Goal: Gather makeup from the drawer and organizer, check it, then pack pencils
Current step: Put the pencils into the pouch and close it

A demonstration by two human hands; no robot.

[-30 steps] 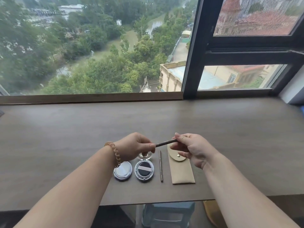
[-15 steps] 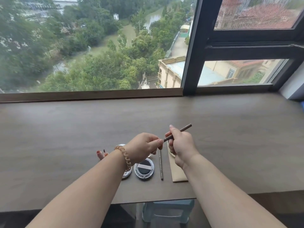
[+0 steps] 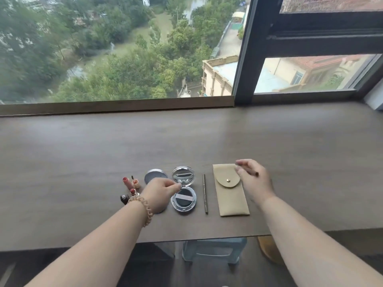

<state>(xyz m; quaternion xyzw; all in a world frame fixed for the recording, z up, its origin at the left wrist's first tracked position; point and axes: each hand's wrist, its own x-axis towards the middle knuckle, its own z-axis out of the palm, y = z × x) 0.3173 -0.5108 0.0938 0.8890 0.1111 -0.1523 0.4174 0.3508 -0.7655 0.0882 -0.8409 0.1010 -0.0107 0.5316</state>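
Head view: right hand pinches a brown pencil over the tan pouch at three o'clock of the open compact — left hand fingers seemingly pinched at its hinge — and with the flap snapped shut, the pencil could slip off.

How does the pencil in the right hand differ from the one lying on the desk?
The held pencil is off the desk, pinched in the right hand above the beige pouch, lying crosswise. The desk pencil lies flat, untouched, pointing away, between the open compact and the pouch. Both are thin and dark.
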